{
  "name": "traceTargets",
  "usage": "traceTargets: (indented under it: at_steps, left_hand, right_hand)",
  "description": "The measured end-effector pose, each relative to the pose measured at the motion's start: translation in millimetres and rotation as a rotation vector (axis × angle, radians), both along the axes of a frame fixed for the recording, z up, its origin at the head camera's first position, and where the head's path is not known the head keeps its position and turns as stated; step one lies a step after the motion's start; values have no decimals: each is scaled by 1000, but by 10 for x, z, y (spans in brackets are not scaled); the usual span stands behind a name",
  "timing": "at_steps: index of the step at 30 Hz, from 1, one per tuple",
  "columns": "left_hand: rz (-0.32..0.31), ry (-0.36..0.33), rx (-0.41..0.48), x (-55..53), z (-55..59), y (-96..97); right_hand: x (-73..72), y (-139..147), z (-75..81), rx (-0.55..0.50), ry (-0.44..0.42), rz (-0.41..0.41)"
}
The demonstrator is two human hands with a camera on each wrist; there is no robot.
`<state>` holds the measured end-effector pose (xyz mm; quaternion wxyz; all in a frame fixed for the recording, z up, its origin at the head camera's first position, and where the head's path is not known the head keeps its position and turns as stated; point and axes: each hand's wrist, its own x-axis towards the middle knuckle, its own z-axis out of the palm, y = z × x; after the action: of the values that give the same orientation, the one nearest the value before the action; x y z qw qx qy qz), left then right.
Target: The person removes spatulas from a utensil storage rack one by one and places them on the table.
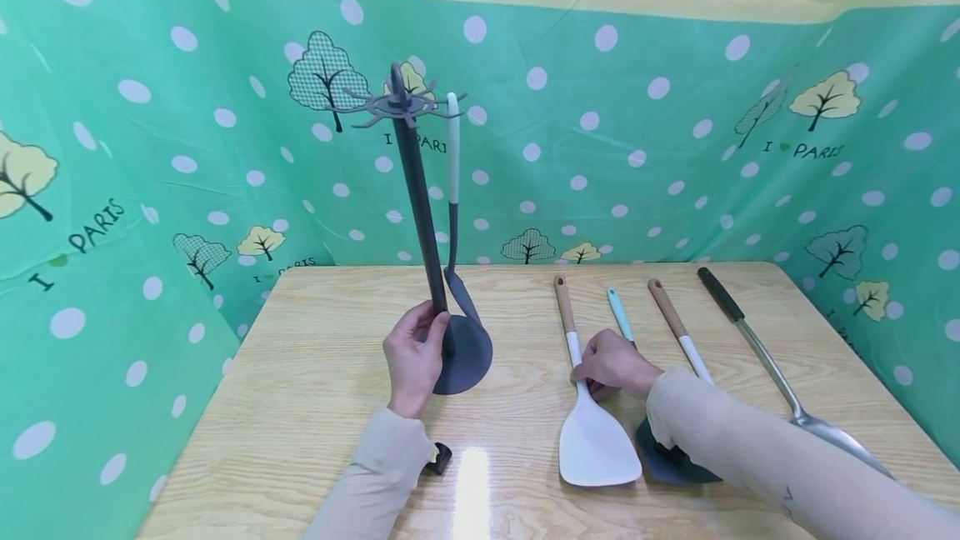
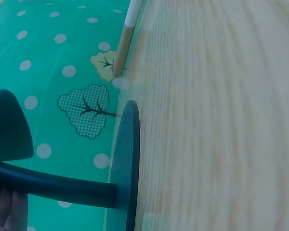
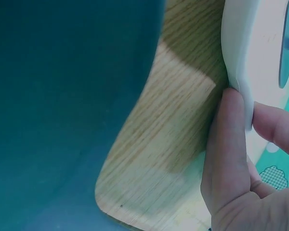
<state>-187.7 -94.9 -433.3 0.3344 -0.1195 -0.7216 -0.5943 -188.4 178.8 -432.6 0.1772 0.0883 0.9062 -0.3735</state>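
Note:
My left hand [image 1: 415, 357] grips the lower pole of a dark utensil stand [image 1: 422, 215], which stands upright on its round base and has a ring of hooks on top. From a right-hand hook hangs a utensil with a pale green handle [image 1: 453, 148] and a dark lower end. My right hand [image 1: 615, 363] pinches the neck of a white spatula [image 1: 598, 448], fingers on one side and thumb on the other in the right wrist view. The spatula's wooden handle end points toward the back of the table.
Right of the spatula lie a turquoise-handled utensil [image 1: 621, 312], one with a wood-and-white handle [image 1: 667, 307], and a long metal utensil with a black grip [image 1: 722, 293]. My right forearm covers parts of them. A polka-dot curtain [image 1: 570, 148] hangs behind the wooden table [image 1: 300, 407].

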Motion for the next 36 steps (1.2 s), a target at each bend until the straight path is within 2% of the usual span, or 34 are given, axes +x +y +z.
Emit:
traceTargets:
  at_steps: [10,21,30,36]
  left_hand:
    - [6,7,-17,5,10,-3]
    - [-7,-15,14,-7,0,-3]
    - [-24,-2,23,-7,6,-2]
    - [-8,0,13,-11,-11,0]
  right_hand:
    - [-6,13,4,12,-5,6]
    - [4,35,45,1,-32,1]
    - [39,59,144,-93,-49,-5]
    - [59,61,210,-146,-40,-6]
